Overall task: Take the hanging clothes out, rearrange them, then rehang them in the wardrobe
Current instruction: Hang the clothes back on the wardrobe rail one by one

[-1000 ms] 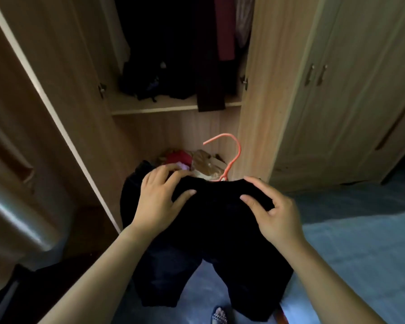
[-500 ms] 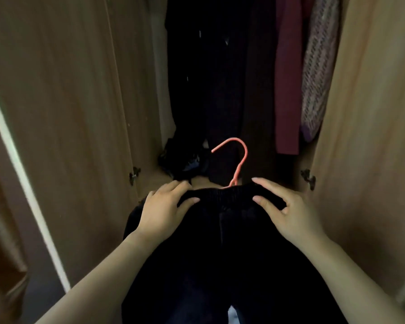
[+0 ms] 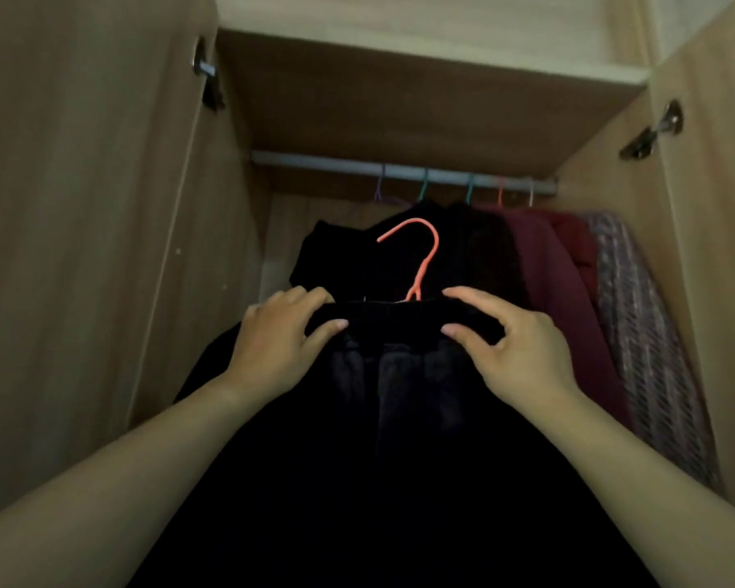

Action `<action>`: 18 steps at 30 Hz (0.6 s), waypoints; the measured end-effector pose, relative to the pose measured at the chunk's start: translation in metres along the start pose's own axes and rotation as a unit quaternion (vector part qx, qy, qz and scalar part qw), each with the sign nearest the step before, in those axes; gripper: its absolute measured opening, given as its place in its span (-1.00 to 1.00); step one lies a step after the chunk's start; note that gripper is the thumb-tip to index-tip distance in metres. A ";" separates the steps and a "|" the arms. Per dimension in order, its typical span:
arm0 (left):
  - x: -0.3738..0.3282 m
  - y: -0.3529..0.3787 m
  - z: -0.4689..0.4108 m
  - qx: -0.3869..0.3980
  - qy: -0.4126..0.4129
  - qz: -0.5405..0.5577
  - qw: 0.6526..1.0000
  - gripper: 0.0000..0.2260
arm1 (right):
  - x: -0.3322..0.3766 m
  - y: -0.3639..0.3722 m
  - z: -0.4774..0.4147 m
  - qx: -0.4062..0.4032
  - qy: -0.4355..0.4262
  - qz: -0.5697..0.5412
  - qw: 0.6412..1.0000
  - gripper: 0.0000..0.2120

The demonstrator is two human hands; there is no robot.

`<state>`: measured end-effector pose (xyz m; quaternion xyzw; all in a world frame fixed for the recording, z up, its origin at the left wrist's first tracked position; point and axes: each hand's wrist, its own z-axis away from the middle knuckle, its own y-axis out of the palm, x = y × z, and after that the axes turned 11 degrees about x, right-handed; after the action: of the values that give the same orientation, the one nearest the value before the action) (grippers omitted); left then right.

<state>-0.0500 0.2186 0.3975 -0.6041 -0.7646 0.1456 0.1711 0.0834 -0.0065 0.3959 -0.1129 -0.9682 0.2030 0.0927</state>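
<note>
a home bedroom closet: an open wooden wardrobe (image 3: pixel 102 248) with a metal rail (image 3: pixel 399 169) carrying hung clothes (image 3: pixel 539 265) on coloured hangers (image 3: pixel 423 186).

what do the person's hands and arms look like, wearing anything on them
Both are bare. The left hand and right hand carry no gloves, and no rings show on the fingers in view. The left forearm and right forearm have no sleeves, watch or bracelet as far as the frame reaches. Nails look short.

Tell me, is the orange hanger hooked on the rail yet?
Not hooked. The orange hanger is free below the rail; left hand and right hand grip its black garment.
</note>
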 end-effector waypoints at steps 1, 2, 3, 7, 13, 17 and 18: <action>0.014 0.004 -0.022 -0.013 0.000 -0.006 1.000 -0.68 | -0.002 0.008 -0.025 -0.014 0.002 0.009 1.000 -0.68; 0.028 0.008 -0.043 -0.026 -0.001 -0.011 1.000 -0.71 | -0.004 0.017 -0.047 -0.023 0.002 0.017 1.000 -0.68; 0.041 0.012 -0.061 -0.035 -0.003 -0.015 0.999 -0.73 | -0.006 0.025 -0.068 -0.030 -0.002 0.025 0.999 -0.68; 0.084 0.035 -0.126 -0.051 -0.028 -0.023 0.998 -0.74 | -0.012 0.052 -0.144 -0.053 -0.018 0.065 0.996 -0.67; 0.136 0.087 -0.176 -0.082 -0.042 0.000 0.996 -0.73 | -0.043 0.105 -0.221 -0.062 -0.032 0.087 0.994 -0.67; 0.166 0.107 -0.217 -0.072 -0.058 -0.009 0.996 -0.74 | -0.061 0.134 -0.273 -0.056 -0.037 0.088 0.994 -0.67; 0.172 0.107 -0.231 -0.073 -0.061 -0.009 0.995 -0.76 | -0.063 0.136 -0.290 -0.063 -0.041 0.086 0.993 -0.67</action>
<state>0.1080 0.4139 0.5742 -0.5982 -0.7874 0.1249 0.0810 0.2339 0.2069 0.5923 -0.1933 -0.9687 0.1531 0.0277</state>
